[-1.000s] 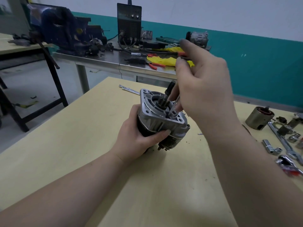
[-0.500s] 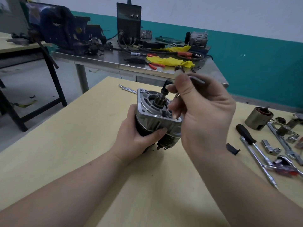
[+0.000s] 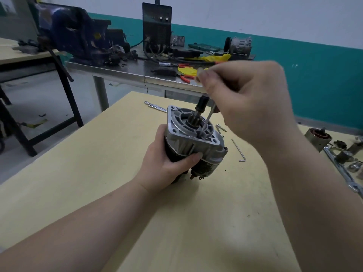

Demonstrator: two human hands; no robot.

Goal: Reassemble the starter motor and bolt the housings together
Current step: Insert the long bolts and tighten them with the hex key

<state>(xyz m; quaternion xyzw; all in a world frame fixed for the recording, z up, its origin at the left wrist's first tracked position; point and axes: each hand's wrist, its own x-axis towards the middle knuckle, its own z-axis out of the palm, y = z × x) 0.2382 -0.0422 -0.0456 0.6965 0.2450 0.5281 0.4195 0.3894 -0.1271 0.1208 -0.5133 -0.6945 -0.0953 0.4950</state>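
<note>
Right grip (image 3: 245, 101) raised, hex key (image 3: 205, 122) reseated

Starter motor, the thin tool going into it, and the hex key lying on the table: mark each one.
starter motor (image 3: 177, 143), head view, silver housing flange.
thin tool (image 3: 206, 122), head view, mid-shaft.
hex key (image 3: 238, 149), head view, long leg.

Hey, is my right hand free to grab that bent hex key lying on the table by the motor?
Probably not yet: the right hand is pinching a thin tool. The hex key lies in the open, just below it.
</note>
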